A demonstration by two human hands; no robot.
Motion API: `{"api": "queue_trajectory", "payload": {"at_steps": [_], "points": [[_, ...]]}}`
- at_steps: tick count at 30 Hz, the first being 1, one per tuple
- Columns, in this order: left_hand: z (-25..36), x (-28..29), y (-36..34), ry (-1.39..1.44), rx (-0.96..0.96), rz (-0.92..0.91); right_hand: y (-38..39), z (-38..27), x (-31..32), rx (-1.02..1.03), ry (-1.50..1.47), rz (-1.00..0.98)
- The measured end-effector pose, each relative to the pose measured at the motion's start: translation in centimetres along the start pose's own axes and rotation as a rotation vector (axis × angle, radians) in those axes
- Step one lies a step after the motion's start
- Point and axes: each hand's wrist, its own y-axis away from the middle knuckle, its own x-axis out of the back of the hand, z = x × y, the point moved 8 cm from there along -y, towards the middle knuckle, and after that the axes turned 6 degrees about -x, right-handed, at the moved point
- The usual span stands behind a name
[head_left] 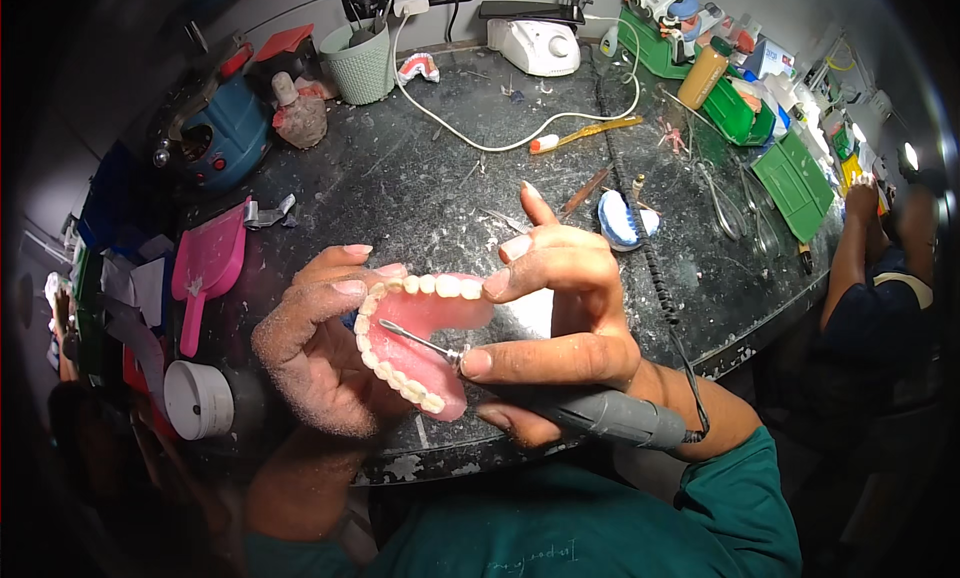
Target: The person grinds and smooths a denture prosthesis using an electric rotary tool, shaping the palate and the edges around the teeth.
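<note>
My left hand, dusted with fine pale powder, is closed on a pink denture with a curved row of cream teeth. My right hand grips a grey rotary handpiece with a black coiled cord; its metal bur lies over the pink inner part of the denture, contact hard to tell. My right index and upper fingers curl near the denture's right end. Behind that hand sits a blue-and-white dental cast.
Around the dusty black bench are a pink dustpan, white tub, blue machine, white control unit, thin cable, green trays and metal tools. Other people work at far right and far left.
</note>
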Motion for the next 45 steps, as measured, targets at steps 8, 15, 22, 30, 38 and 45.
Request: {"api": "queue_trajectory", "payload": {"at_steps": [8,15,22,30,38,45], "points": [[-0.2,-0.2,0.3,0.037,0.064,0.065,0.0,-0.3,0.2,-0.031,0.081,0.049],[-0.6,-0.5,0.3,0.215,0.102,0.124,0.1,-0.4,0.0,-0.02,0.098,0.03],[-0.8,-0.3,0.9,0.124,0.11,0.099,0.1,-0.4,0.0,-0.02,0.108,0.046],[-0.6,-0.5,0.3,0.109,0.091,0.036,0.2,-0.3,-0.1,-0.029,0.097,0.045],[-0.7,-0.5,0.6,0.106,0.089,0.032,0.2,-0.3,0.0,-0.025,0.114,0.069],[-0.5,-0.8,0.1,0.103,0.069,-0.004,0.0,-0.4,0.3,-0.035,0.122,0.022]]}}
